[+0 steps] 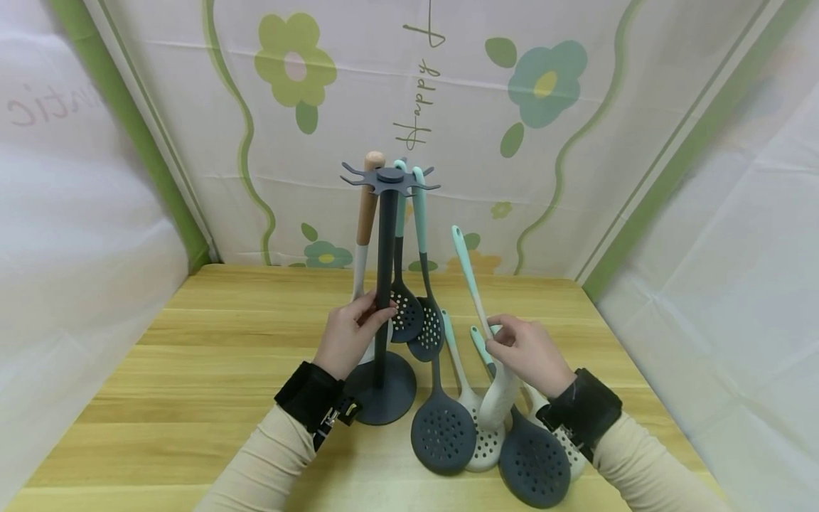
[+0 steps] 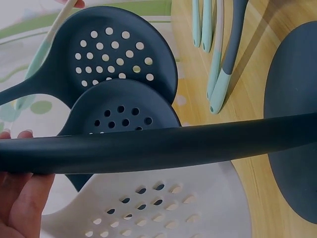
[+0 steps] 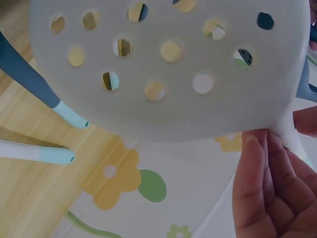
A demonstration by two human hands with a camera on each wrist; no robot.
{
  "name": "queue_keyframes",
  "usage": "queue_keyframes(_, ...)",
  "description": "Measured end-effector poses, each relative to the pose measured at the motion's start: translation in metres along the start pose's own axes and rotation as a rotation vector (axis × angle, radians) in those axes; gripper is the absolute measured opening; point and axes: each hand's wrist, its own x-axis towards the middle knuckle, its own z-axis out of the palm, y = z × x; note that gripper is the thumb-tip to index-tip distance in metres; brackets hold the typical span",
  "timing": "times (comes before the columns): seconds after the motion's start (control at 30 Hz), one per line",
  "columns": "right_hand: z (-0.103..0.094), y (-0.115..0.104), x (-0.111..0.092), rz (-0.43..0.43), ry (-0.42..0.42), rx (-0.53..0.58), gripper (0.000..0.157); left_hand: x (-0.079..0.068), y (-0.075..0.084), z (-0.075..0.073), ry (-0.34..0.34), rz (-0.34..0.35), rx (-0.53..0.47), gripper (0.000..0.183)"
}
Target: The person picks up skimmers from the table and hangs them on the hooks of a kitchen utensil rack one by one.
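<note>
A dark utensil stand (image 1: 386,249) with a round base and a hooked top stands on the table. My left hand (image 1: 345,334) grips its pole partway up. On the hooks hang two dark skimmers (image 1: 430,331) with mint handles and a white perforated utensil (image 2: 148,210) with what looks like a brown handle. To the right of the stand, my right hand (image 1: 527,352) pinches a white skimmer (image 1: 499,402) near the lower end of its handle. It is raised above the table, mint handle end up; holes show in its head (image 3: 163,111) in the right wrist view.
On the wooden table (image 1: 192,370) lie a dark skimmer (image 1: 443,434), a white one (image 1: 484,451), another dark one (image 1: 536,466) and another white one (image 1: 574,455), heads toward me and partly overlapping. A floral cloth (image 1: 416,92) hangs behind; white cloth walls stand at both sides.
</note>
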Motion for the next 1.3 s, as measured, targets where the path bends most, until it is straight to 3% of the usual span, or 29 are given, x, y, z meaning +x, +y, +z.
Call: queue_keyframes(1.3, 0.0, -0.017, -0.007, -0.091, 0.025, 0.055, 0.032, -0.001, -0.001, 0.0, 0.005, 0.007, 0.003, 0.026)
